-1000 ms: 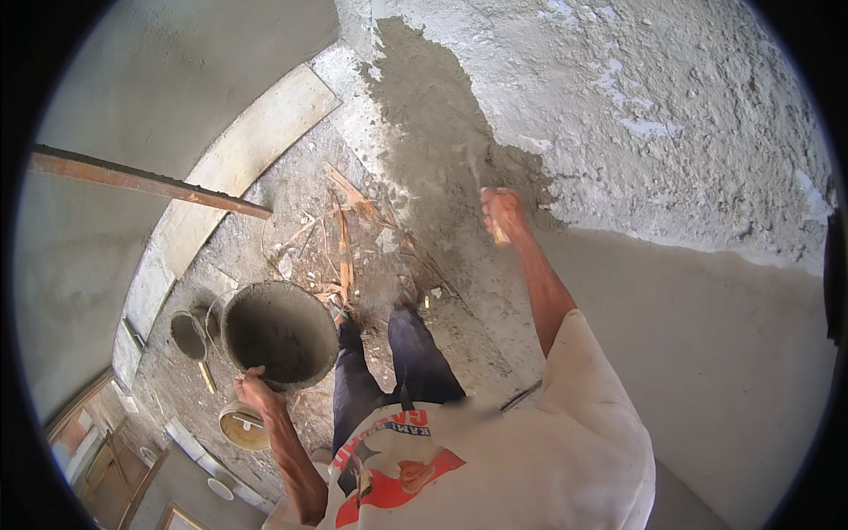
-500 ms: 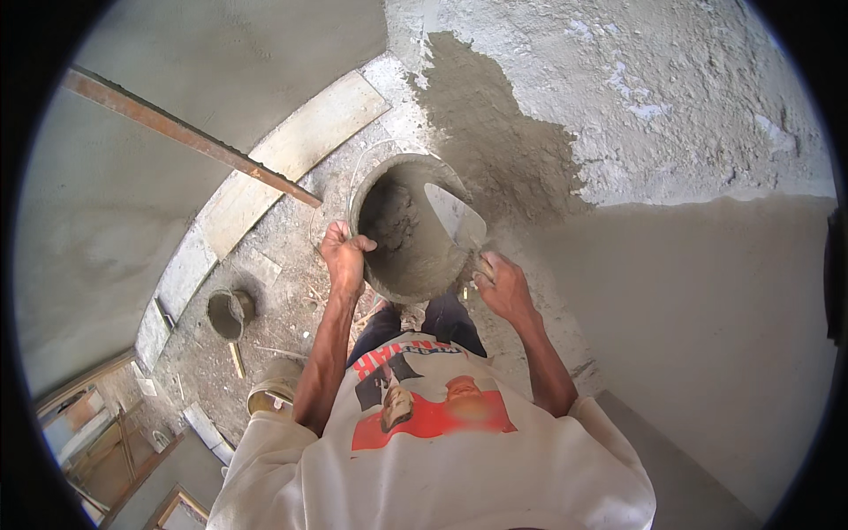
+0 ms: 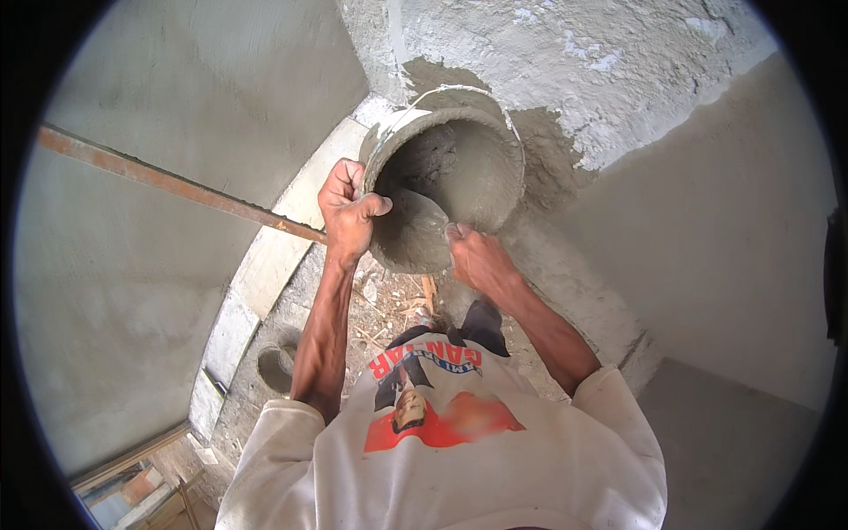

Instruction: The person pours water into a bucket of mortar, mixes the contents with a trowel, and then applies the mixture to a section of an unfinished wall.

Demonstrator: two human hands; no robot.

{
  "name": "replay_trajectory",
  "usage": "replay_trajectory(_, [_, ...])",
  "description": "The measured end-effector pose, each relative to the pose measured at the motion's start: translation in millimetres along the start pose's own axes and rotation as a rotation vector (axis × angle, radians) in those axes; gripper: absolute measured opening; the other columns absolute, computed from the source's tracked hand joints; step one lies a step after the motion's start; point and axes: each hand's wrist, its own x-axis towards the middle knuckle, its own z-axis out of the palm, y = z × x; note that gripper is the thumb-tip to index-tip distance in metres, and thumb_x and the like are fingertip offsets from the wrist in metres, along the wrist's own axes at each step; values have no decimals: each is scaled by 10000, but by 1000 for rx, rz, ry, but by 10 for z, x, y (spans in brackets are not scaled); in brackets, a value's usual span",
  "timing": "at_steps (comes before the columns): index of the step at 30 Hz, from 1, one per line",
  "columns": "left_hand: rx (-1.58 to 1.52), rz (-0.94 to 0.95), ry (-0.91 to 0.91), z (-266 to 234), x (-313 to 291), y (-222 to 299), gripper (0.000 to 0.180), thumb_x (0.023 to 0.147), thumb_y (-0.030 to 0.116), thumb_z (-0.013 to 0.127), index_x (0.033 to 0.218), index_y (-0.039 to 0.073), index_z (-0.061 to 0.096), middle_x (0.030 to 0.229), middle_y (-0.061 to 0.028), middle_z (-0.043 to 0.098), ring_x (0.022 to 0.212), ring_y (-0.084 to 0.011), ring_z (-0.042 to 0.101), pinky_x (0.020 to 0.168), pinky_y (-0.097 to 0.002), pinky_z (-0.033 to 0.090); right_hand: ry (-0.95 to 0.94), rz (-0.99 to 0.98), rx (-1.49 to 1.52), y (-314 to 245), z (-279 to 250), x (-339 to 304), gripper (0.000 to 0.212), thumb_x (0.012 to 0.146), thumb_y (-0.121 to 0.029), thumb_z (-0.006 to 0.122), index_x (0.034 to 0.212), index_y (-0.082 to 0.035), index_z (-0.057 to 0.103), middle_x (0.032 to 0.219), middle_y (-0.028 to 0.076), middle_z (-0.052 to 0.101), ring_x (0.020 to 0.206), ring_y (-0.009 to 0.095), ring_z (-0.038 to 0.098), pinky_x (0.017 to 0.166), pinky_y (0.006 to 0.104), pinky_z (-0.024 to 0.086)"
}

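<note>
A mortar-caked bucket (image 3: 495,177) is held up in front of me, tipped so that its mouth faces me. My left hand (image 3: 347,214) is closed on the left side of its rim, thumb over the edge. Grey wet mortar (image 3: 433,152) lies inside, heaped toward the far side. In my right hand (image 3: 481,258), at the near right of the bucket, is a trowel; its blade (image 3: 420,214) reaches inside against the near left inner wall. Most of the trowel's handle is hidden by my fingers. The wire bail (image 3: 459,87) arches over the bucket's far side.
A long rusty-brown bar (image 3: 177,181) slants in from the left, ending near my left wrist. Pale boards (image 3: 265,274) line the foot of the left wall. A small mortar-coated container (image 3: 276,367) stands on the littered floor. Dark wet mortar (image 3: 549,155) covers part of the rough wall.
The bucket has been lifted and tilted, moving up and to the right in view with its bail raised. The trowel has swung from the bucket's right side down into its near left.
</note>
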Motion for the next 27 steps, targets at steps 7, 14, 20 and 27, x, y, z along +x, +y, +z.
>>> replay_trajectory(7, [-22,90,18,-94,-182,49,356,636,-116,611,775,130,395,776,81,361,678,-54,302,602,-218,267,174,304,-80,-87,-465,138,289,819,18,631,1086,127,612,1011,304,657,855,490,723,747,518,610])
replay_trajectory(14, [-46,110,-40,-157,-147,148,350,637,-102,622,770,130,397,777,79,372,682,-55,298,601,-222,270,-74,45,147,98,-199,101,304,804,-19,642,1080,106,614,1001,291,666,855,462,728,725,513,605])
replay_trajectory(20, [39,200,82,-281,-240,66,312,660,-144,572,798,106,446,790,55,457,712,-54,428,631,-199,407,32,-31,-60,-381,-450,42,200,829,-48,608,982,79,624,964,276,678,849,466,723,742,543,593])
replay_trajectory(27, [38,236,-8,28,-445,128,343,623,-121,598,763,127,406,764,54,386,676,-69,351,598,-219,304,-88,411,88,177,-387,-20,340,916,-142,609,1165,86,643,984,329,714,923,455,724,767,534,565])
